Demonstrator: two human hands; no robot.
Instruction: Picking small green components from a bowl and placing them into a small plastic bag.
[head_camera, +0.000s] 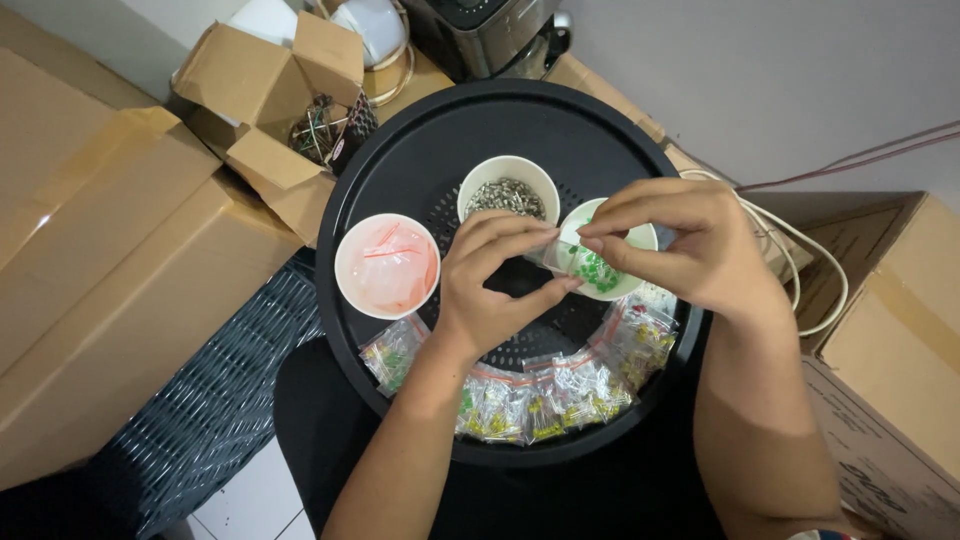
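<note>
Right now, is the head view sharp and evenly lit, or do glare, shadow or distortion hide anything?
Head view: even, soft light; the left hand and right hand are sharp. Mild sheen on the round black plastic tray and the clear small zip bags. Slight wide-angle bending at the brown cardboard boxes. The hands hide part of the white cup of green pieces.

- A round black tray (400, 170) with a raised rim is being used as the carrying surface.
- Three white paper cups are being carried on it: one with red and clear strips (387, 265), one with small grey metal parts (507, 192), and one with small green parts (600, 265).
- A row of small clear zip bags (540, 395), filled with yellow and green pieces, is being kept along the near rim.
</note>
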